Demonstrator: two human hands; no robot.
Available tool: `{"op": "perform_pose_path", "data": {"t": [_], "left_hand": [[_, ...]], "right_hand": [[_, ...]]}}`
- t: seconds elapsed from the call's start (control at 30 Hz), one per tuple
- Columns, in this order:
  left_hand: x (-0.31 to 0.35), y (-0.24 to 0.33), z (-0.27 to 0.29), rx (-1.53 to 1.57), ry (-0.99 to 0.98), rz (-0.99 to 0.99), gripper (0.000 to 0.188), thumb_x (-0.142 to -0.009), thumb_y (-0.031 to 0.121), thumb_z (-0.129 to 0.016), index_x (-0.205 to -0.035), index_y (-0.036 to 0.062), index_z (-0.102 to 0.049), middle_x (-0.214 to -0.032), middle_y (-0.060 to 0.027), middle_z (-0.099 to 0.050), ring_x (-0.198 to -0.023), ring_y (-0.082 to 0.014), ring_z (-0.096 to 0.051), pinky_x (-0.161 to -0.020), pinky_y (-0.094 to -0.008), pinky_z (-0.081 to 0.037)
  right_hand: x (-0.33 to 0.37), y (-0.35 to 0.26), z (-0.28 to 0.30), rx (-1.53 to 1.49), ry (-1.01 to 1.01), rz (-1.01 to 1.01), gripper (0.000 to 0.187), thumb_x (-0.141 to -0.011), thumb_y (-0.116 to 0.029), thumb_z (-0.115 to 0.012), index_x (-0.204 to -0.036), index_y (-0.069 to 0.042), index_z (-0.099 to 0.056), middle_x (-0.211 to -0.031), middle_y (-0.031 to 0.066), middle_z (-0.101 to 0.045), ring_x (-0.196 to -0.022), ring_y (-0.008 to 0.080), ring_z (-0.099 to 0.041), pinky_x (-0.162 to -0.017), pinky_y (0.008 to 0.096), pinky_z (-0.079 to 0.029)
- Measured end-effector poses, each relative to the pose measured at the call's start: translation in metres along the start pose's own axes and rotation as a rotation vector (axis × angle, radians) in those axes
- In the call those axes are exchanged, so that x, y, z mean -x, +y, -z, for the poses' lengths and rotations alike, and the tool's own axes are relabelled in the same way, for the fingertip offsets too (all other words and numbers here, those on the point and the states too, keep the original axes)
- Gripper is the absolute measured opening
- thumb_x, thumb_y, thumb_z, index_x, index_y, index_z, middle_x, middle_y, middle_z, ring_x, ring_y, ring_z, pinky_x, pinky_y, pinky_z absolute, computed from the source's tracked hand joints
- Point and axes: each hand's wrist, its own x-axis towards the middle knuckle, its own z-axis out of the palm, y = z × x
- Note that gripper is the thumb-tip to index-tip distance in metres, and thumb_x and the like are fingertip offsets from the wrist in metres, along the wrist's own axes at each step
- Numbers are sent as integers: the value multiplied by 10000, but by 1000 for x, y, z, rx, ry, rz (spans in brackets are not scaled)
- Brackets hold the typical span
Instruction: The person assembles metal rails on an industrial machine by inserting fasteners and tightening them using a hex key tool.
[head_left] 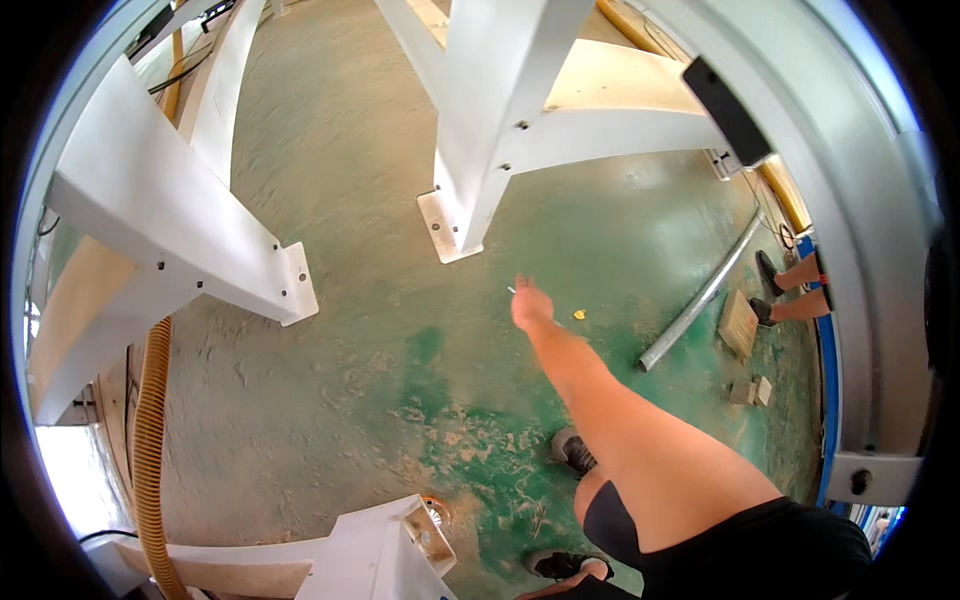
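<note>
My bare right arm (640, 420) reaches forward from the lower right, with a black sleeve at its upper end. My right hand (530, 304) is above the green floor, short of the foot plate of the middle white machine leg (475, 130). At its fingertips shows a small thin white stick (511, 290), seemingly pinched; it is too small to tell its exact kind. A small yellow scrap (579, 314) lies on the floor just right of the hand. My left hand is out of sight.
A metal pipe (700, 297) lies on the floor at right, beside a cardboard box (738, 326) and small blocks (750, 391). Another person's feet (766, 290) stand there. White legs (190, 230) with bolted plates rise at left. A yellow ribbed hose (150, 450) runs down the left.
</note>
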Motion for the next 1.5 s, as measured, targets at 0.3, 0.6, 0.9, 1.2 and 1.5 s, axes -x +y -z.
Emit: {"op": "perform_pose_path", "data": {"t": [0.3, 0.6, 0.9, 1.2, 1.5], "left_hand": [[-5, 1, -26, 21, -21, 54, 528, -818, 150, -703, -1284, -14, -518, -1188, -209, -560, -1021, -319, -576, -867, -415, -500], [33, 2, -7, 108, 12, 39, 503, -810, 132, -699, -1266, -12, -540, -1169, -200, -563, -989, -308, -583, -849, -405, -505], [107, 25, 51, 294, 90, -27, 480, -802, 113, -695, -1247, -9, -561, -1151, -192, -565, -956, -296, -591, -830, -396, -510], [170, 101, 155, 630, 117, -79, 459, -794, 94, -692, -1228, -7, -583, -1133, -183, -568, -923, -285, -598, -812, -386, -515], [134, 265, 252, 824, 87, -431, 357, -827, 111, -711, -1152, -16, -634, -1036, -159, -623, -829, -263, -642, -719, -331, -533]], "right_hand": [[-20, 19, -12, 8, -21, 12, 236, -916, -150, -444, -991, -78, -656, -1012, 176, -648, -940, 379, -644, -784, 465, -531], [136, 6, 14, -186, -378, 101, 225, -834, -193, -569, -875, 3, -672, -895, 238, -656, -841, 407, -649, -727, 492, -531], [336, 41, 134, -26, -777, 496, 156, -827, -83, -546, -944, -26, -632, -835, 181, -674, -821, 371, -675, -740, 460, -556], [461, 96, 445, -504, -879, 589, 214, -849, -264, -645, -954, -78, -631, -830, 109, -666, -858, 300, -659, -725, 442, -497], [449, 109, 681, -1222, -1045, 374, 235, -894, -232, -696, -964, -39, -580, -791, -25, -563, -693, 59, -483, -582, 231, -397]]}}
